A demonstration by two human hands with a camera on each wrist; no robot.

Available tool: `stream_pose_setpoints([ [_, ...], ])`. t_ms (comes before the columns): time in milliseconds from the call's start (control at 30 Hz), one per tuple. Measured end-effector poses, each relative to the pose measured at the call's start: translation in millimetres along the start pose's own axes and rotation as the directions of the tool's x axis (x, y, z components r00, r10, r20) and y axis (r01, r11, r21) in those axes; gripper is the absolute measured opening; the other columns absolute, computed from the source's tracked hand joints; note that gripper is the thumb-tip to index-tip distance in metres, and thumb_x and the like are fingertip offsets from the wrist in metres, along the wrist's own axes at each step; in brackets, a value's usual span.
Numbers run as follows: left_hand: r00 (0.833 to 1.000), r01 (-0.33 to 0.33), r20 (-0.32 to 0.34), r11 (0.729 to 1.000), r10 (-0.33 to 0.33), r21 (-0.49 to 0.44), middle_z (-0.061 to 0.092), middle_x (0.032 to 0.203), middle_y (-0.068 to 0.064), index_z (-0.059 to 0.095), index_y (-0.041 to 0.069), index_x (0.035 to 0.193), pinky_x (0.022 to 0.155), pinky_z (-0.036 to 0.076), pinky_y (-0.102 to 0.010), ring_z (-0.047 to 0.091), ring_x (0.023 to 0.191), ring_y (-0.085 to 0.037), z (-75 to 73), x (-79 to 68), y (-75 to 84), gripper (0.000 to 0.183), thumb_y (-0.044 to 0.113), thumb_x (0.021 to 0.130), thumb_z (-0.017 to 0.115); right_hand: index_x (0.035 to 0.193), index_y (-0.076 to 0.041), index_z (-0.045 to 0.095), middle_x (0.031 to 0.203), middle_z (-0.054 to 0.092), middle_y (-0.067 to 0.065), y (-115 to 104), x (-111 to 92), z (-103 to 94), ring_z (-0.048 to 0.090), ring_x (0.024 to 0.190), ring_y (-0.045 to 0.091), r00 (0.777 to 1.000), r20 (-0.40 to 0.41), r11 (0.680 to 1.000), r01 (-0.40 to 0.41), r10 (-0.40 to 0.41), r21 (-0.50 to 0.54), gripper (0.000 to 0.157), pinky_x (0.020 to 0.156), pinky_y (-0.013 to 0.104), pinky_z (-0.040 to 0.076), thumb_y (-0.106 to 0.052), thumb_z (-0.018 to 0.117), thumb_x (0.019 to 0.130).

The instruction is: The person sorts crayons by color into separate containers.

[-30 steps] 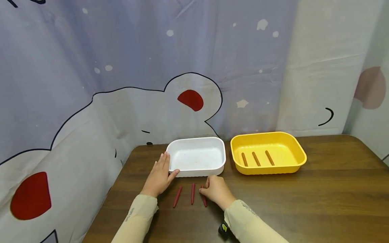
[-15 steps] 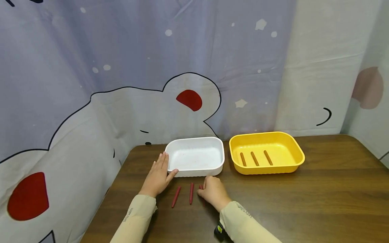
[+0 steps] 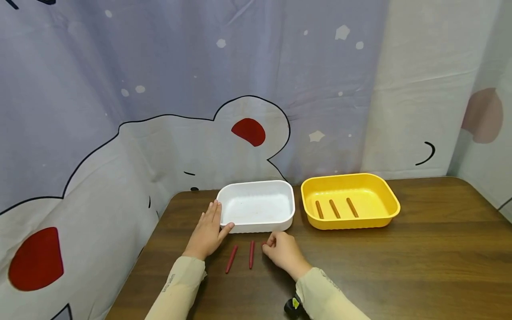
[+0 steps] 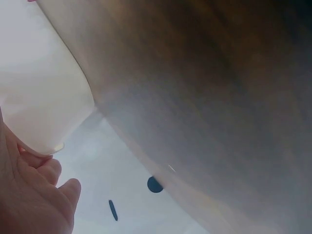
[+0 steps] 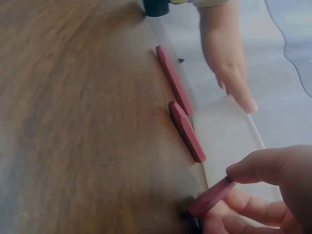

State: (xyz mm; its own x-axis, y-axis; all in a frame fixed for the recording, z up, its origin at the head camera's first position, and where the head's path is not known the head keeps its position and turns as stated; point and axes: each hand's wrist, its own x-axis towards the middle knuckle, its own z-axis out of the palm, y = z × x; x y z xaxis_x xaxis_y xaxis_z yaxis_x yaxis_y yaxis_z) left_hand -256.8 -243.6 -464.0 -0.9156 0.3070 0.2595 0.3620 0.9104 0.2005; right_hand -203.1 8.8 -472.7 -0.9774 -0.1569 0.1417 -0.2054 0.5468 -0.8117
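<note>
My right hand pinches a dark red crayon between thumb and fingers, just in front of the white tray. In the right wrist view the crayon slants close over the table, while in the head view the hand hides most of it. Two more red crayons, one on the left and one in the middle, lie on the table between my hands. My left hand rests along the white tray's left side, fingers straight and thumb at its front edge. No contents show in this tray.
To the right of the white tray stands a yellow tray with three brown sticks lying side by side in it. Both trays stand on the wooden table near its back edge, where a patterned curtain hangs.
The right hand's crayon lay slanted on the table earlier; now it is drawn up into the fingers and its lower end no longer shows below them. The left hand keeps its place.
</note>
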Motion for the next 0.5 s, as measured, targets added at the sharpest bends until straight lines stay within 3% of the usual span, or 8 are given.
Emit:
stream_pose_setpoints([
  [233, 1.0, -0.004, -0.006, 1.0, 0.005, 0.001, 0.025, 0.161, -0.03, 0.027, -0.013, 0.153, 0.118, 0.024, -0.061, 0.022, 0.15, -0.044, 0.4, -0.9, -0.4, 0.082, 0.045, 0.104, 0.055, 0.087, 0.001, 0.066, 0.07, 0.067, 0.003, 8, 0, -3.7, 0.056, 0.056, 0.009, 1.0, 0.026, 0.977, 0.0, -0.005, 0.215, 0.007, 0.053, 0.025, 0.05, -0.003, 0.072, 0.088],
  [367, 1.0, 0.003, 0.007, 1.0, -0.003, -0.002, 0.023, 0.162, -0.029, 0.025, -0.013, 0.154, 0.119, 0.023, -0.061, 0.02, 0.151, -0.042, 0.6, -0.3, -1.7, 0.082, 0.045, 0.104, 0.054, 0.098, 0.01, 0.066, 0.075, 0.071, 0.012, 13, 2, -5.7, 0.063, 0.06, 0.011, 0.996, 0.084, 0.92, -0.038, 0.005, 0.389, 0.012, 0.053, 0.025, 0.054, 0.0, 0.067, 0.091],
  [500, 1.0, 0.005, 0.008, 1.0, -0.005, -0.005, 0.022, 0.162, -0.029, 0.025, -0.013, 0.155, 0.119, 0.023, -0.06, 0.019, 0.152, -0.042, 1.3, 0.5, -2.1, 0.082, 0.044, 0.104, 0.054, 0.105, 0.015, 0.063, 0.082, 0.071, 0.019, 14, 4, -11.6, 0.069, 0.069, 0.018, 0.99, 0.142, 0.851, -0.083, 0.011, 0.519, 0.019, 0.061, 0.032, 0.061, 0.0, 0.064, 0.094],
])
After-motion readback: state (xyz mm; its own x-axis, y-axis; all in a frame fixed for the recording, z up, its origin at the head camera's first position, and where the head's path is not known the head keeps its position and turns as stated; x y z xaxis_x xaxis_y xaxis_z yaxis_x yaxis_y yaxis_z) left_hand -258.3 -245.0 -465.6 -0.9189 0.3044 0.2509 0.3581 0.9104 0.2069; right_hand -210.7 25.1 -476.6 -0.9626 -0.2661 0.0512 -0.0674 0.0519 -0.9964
